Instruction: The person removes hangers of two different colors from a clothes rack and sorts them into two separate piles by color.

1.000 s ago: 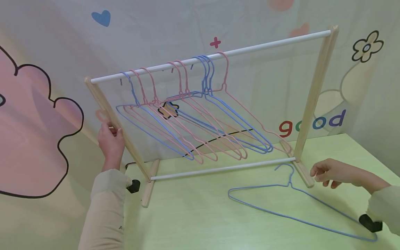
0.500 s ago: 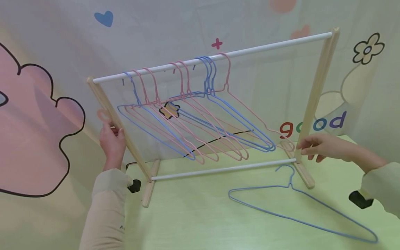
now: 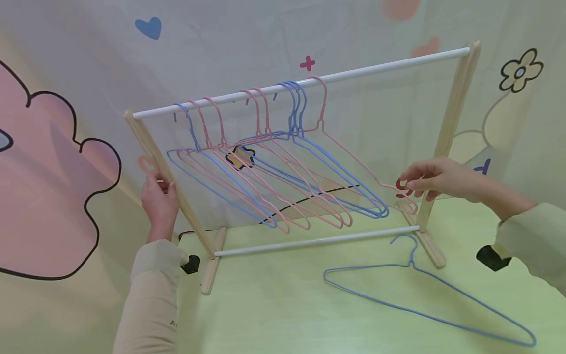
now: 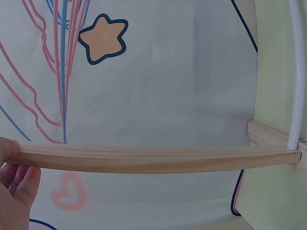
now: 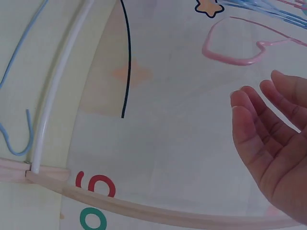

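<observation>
My left hand [image 3: 160, 204] grips the left wooden post [image 3: 194, 226] of a small clothes rack, thumb on one side and fingers on the other in the left wrist view. From the rack's white top rail [image 3: 376, 71] hang several pink and blue wire hangers. My right hand [image 3: 455, 183] is in the air by the right wooden post [image 3: 455, 103], fingers loosely bent and holding nothing. Closest to it is the lower corner of the rightmost pink hanger [image 5: 235, 61]. One blue hanger [image 3: 411, 309] lies flat on the table, its hook towards the rack.
The rack's feet [image 3: 431, 248] stand on a pale green table [image 3: 265, 314]. A white lower bar [image 3: 309, 241] joins the posts near the tabletop. Behind hangs a light backdrop [image 3: 221, 44] with printed hearts, flowers and letters.
My right hand has risen and moved left, from beside the rack's right foot to in front of the right post. The left hand keeps its grip; the hangers stay in place.
</observation>
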`<state>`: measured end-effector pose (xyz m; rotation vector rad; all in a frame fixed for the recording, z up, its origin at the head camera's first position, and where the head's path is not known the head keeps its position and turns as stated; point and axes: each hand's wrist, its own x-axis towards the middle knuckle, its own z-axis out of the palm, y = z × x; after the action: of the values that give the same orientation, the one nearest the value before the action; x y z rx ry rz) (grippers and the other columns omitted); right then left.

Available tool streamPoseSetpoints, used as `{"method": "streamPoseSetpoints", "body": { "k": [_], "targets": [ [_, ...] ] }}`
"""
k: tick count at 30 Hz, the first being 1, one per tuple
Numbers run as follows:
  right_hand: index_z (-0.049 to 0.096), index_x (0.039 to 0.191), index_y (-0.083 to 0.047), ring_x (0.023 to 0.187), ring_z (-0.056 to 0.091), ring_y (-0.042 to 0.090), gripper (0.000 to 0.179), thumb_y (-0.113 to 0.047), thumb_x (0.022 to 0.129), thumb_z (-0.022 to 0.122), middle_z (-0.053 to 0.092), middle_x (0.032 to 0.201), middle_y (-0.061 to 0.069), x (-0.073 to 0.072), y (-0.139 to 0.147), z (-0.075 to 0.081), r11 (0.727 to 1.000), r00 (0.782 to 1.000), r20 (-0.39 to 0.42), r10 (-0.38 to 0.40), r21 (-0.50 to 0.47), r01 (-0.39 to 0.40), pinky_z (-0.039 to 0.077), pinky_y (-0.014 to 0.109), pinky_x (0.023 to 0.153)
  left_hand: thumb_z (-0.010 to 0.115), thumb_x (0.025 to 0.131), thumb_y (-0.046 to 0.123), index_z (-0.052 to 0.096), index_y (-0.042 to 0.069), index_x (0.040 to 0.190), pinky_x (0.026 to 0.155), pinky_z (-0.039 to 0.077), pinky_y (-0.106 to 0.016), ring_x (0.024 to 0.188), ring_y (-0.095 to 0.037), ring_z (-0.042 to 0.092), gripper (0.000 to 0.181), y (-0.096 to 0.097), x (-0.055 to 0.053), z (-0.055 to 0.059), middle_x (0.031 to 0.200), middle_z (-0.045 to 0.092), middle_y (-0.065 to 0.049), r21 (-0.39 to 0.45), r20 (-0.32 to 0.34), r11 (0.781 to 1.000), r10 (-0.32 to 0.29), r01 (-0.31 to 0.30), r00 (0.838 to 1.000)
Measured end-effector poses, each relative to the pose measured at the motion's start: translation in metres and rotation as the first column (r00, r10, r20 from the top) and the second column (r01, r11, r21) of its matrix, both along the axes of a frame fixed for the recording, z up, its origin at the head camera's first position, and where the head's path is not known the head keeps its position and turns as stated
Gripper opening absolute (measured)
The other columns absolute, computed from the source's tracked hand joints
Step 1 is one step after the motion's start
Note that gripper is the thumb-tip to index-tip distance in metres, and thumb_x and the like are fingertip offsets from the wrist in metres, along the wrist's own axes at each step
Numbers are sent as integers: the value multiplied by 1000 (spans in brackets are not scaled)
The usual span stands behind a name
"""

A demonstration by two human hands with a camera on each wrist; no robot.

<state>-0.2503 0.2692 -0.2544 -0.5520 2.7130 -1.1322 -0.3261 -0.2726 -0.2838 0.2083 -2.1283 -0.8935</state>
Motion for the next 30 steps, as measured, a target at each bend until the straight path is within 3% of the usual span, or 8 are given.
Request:
{"method": "streamPoseSetpoints", "body": {
  "k": [9,17,25,30],
  "targets": [
    [47,120,0,79,59,12,40,-21,87,54,60,97,3,-7,-23,18,999,999,-39,-9,-33,8,51,28,68,53,84,7,47,-1,102,85,41,-40,91,-31,55,21,0,0,0,95,55,-20,-10,-4,1000,6,-6,1000],
    [52,118,-5,83,57,18,38,-25,86,56,58,108,11,-13,-40,23,999,997,-61,-40,-23,38,51,30,68,53,84,8,47,0,104,85,40,-41,91,-32,55,22,0,1,1,96,55,-20,2,12,1000,1,-1,1000],
    [53,116,-1,78,57,17,37,-22,86,56,60,94,7,-22,-58,23,997,997,-64,-39,-64,35,51,28,67,52,85,10,47,0,104,85,41,-41,91,-32,55,23,-1,0,1,97,55,-20,1,30,1000,8,-8,1000],
    [52,115,0,80,56,15,35,-18,86,55,60,95,6,-25,-67,22,994,997,-58,-57,-96,51,51,26,68,53,84,9,47,-1,104,85,41,-41,91,-32,55,23,0,1,1,97,55,-20,3,25,1000,4,-4,1000]
  ]
}}
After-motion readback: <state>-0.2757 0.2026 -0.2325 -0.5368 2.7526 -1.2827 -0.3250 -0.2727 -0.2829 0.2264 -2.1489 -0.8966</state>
